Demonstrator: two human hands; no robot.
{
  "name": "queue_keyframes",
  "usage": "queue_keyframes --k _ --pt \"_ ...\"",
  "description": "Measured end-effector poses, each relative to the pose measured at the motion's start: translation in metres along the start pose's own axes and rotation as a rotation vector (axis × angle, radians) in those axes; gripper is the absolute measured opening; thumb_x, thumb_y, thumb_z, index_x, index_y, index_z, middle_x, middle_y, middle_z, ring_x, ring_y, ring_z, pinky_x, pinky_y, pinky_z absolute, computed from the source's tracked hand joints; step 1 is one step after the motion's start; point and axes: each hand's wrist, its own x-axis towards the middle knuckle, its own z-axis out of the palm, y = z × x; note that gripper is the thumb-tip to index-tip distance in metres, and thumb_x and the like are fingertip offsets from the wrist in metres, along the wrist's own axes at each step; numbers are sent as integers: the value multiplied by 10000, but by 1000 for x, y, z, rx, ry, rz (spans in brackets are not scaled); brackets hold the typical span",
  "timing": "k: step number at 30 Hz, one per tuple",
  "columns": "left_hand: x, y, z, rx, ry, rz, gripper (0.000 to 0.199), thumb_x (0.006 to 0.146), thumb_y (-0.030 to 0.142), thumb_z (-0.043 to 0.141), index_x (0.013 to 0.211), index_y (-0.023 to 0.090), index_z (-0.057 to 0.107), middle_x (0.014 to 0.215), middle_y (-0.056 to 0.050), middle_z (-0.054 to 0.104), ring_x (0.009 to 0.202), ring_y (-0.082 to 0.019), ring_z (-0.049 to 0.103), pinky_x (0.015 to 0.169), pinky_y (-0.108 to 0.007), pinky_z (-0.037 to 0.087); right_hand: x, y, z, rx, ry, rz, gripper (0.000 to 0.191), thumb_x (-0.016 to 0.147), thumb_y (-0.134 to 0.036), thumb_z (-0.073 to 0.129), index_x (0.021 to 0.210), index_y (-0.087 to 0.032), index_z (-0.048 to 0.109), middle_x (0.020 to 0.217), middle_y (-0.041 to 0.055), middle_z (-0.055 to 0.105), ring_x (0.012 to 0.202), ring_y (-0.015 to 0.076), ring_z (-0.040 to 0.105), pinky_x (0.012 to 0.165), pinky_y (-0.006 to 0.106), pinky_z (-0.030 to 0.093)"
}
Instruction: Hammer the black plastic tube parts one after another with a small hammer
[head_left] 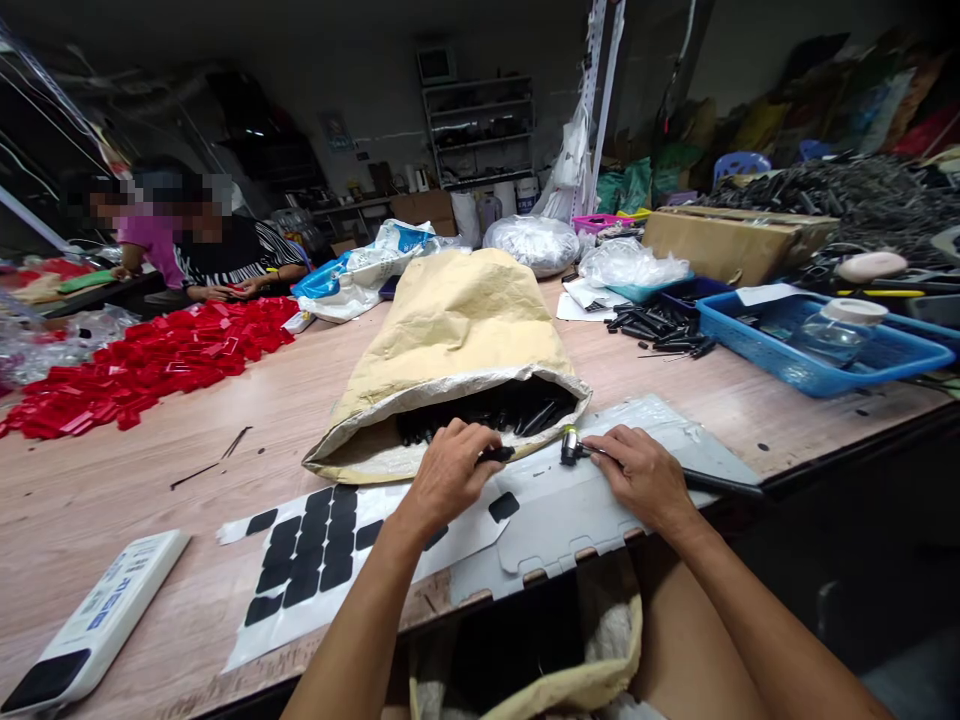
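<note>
My left hand (pixel 456 468) is closed on a small black part (pixel 495 454) in front of a sack's mouth. My right hand (pixel 643 478) grips a small hammer; its black handle (pixel 724 484) sticks out to the right, and its metal head (pixel 570 447) with a yellow-green end is just left of my fingers. The yellow woven sack (pixel 480 315) lies on its side, mouth towards me, with black parts (pixel 536 410) inside. Beneath my hands is a grey board (pixel 555 525). White backing sheets (pixel 300 635) with black rounded-square stickers (pixel 304 575) lie to the left.
Red plastic pieces (pixel 150 365) are heaped at left, near two people seated beyond. A white box-shaped device (pixel 97 615) lies front left. Black parts (pixel 656 325), a blue basket (pixel 817 350) and a cardboard box (pixel 739 240) stand at right. Another sack (pixel 562 690) is below the table edge.
</note>
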Motion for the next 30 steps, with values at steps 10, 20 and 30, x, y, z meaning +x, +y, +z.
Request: queue_keyframes --k 10,20,30 --pt "-34 3 39 -274 116 -189 330 766 257 847 1054 225 688 961 -25 671 926 -229 536 853 -354 400 0 0 0 4 21 -17 234 945 -250 584 1130 -257 728 919 29 671 882 201 583 804 321 441" --pt "-39 -2 42 -369 139 -233 124 836 258 773 947 216 737 831 -20 655 876 -220 527 820 -354 383 2 -18 -17 44 74 -41 276 974 -213 540 1189 -230 712 928 39 690 900 201 624 841 336 481" --pt "-37 -1 42 -403 140 -256 108 803 226 784 908 224 758 823 -23 668 890 -222 537 842 -358 393 8 -109 -27 444 69 -11 302 988 -177 522 1255 -220 658 963 43 692 896 159 665 810 280 533"
